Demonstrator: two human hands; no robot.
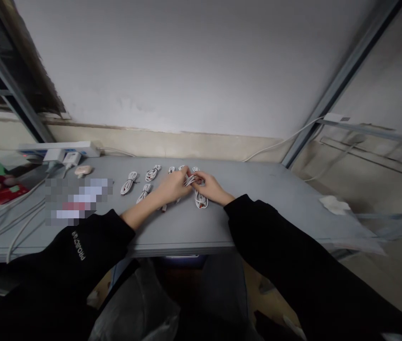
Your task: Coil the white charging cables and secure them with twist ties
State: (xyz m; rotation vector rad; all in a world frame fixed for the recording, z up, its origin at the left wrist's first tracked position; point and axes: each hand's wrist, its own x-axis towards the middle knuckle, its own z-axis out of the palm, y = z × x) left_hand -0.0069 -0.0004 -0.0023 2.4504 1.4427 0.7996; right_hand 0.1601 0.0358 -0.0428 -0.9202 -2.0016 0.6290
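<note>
Between my two hands is a coiled white cable (pixel 189 180), raised a little over the grey table. My left hand (pixel 177 184) grips it from the left with bent fingers. From the right, the fingers of my right hand (pixel 206 185) are closed on the same coil. Another white cable bundle (pixel 201 201) lies just below my right hand. Left of my hands are more tied bundles: one cable bundle (pixel 129 183) farthest left, one (pixel 153 173) farther back, and one (pixel 144 192) beside my left wrist. Several others are partly hidden behind my hands.
A white power strip (pixel 87 148) with plugged-in chargers (pixel 71 159) runs along the back left. Loose white cables (pixel 23 227) cross the table's left end, near a red and green package (pixel 0 184). A crumpled white tissue (pixel 334 205) lies at right. Metal posts (pixel 304 132) flank the table.
</note>
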